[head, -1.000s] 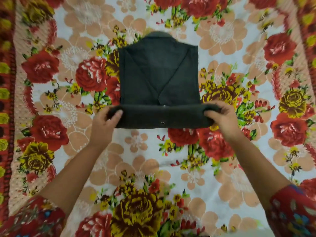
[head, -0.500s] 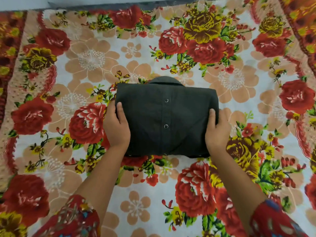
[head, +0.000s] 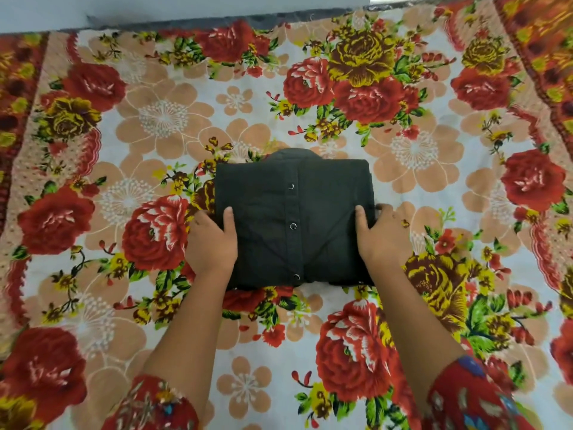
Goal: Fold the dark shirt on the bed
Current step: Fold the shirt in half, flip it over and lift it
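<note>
The dark shirt point(head: 291, 218) lies on the bed as a compact folded rectangle, snap-button placket facing up and the collar peeking out at its far edge. My left hand point(head: 210, 240) grips the shirt's left side, thumb on top and fingers tucked at the edge. My right hand point(head: 376, 237) grips the right side the same way, and the cloth creases under its thumb. Both forearms reach in from below, in red patterned sleeves.
A floral bedsheet point(head: 161, 119) with red and yellow roses covers the whole bed. A grey mattress edge point(head: 217, 21) and a pale wall run along the top. The sheet's red patterned border runs down both sides.
The lower part of the shirt has been folded up over the rest, which gave a shorter rectangle. My hands went from lying on the fold to gripping its two sides.
</note>
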